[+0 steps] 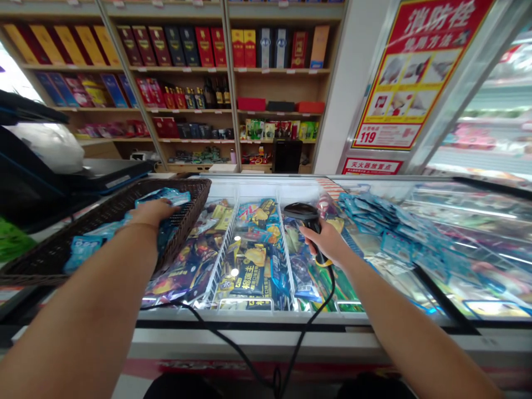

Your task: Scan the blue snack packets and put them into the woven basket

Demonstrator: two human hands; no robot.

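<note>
My left hand [153, 211] is inside the brown wicker basket [199, 194], its fingers curled at the near edge of a blue packet [168, 195]. Part of those fingers is hidden. More blue packets [87, 249] lie in the basket beside and under my forearm. A black corded barcode scanner [301, 210] is in my right hand [326, 241], fingers wrapped round its handle, above the freezer's glass. To the right, a spread-out pile of blue packets [369, 213] rests on the glass.
Bagged frozen goods [253, 266] fill wire-divided sections of the chest freezer [307, 321] under the glass. The scanner's black cable [299, 343] loops down in front. A dark counter machine [103, 174] stands at left. Shelves [178, 69] of boxes and bottles line the back.
</note>
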